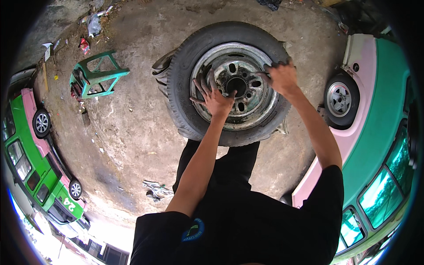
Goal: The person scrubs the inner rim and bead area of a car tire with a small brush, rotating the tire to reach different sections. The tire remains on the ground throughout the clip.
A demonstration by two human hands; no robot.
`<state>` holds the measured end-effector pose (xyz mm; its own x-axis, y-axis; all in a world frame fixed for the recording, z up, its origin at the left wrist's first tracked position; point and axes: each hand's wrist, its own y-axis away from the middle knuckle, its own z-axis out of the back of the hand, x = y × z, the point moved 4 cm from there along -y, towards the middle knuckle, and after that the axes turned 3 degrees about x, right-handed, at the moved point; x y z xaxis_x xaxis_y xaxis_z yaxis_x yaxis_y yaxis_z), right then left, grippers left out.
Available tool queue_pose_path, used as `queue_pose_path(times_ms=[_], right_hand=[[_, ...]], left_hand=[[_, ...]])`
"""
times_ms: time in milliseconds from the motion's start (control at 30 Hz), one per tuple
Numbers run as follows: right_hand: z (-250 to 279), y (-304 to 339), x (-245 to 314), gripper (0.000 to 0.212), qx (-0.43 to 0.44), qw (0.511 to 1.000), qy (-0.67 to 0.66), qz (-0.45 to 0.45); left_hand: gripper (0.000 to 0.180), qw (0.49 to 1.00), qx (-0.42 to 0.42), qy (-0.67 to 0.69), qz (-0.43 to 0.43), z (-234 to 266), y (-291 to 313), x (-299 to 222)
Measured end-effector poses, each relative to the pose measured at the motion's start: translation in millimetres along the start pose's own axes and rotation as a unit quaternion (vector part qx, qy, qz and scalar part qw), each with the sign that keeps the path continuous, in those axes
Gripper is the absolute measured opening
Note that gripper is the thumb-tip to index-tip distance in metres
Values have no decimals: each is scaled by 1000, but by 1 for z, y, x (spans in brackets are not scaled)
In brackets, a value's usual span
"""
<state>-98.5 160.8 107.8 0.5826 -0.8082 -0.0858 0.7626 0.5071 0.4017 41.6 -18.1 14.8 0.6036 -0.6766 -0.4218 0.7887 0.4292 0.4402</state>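
Note:
In front of me a dirty wheel lies on its side, a black tyre (181,84) around a worn, rusty steel rim (232,68) with a round centre hole and several slots. My left hand (213,98) rests on the rim's left part, its fingers spread and darkened with grime, the thumb near the centre hole. My right hand (282,78) is at the right side, over the border of rim and tyre. Its thumb and forefinger point apart toward the rim, and I see nothing held in it. The other right fingers are bent and partly hidden.
Dark folded rubber (162,73) juts out from under the tyre. A green plastic stool (99,75) lies tipped on the dirt floor at left. A green and pink van (375,88) stands close at right, another van (31,154) farther left. Litter (94,25) lies at upper left.

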Motion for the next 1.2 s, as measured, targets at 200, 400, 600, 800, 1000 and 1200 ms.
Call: queue_pose_path(times_ms=[200,400,600,800,1000,1200], right_hand=[[14,22,-7,42,-44,997,-56,14],[-58,22,71,39,-53,989,-113,80],[-70,23,77,28,-12,991,-119,60],[-65,19,85,30,-5,992,-113,62],[-58,18,81,27,-23,991,-112,71],[-51,19,82,22,-31,994,-67,75]], left_hand=[[149,984,91,85,-131,-13,-4,34],[141,987,47,110,-103,-16,-6,31],[130,996,3,82,-38,-5,5,12],[133,997,12,72,-10,-2,5,6],[128,994,-1,95,58,1,8,-9],[127,989,-31,134,50,3,11,-15]])
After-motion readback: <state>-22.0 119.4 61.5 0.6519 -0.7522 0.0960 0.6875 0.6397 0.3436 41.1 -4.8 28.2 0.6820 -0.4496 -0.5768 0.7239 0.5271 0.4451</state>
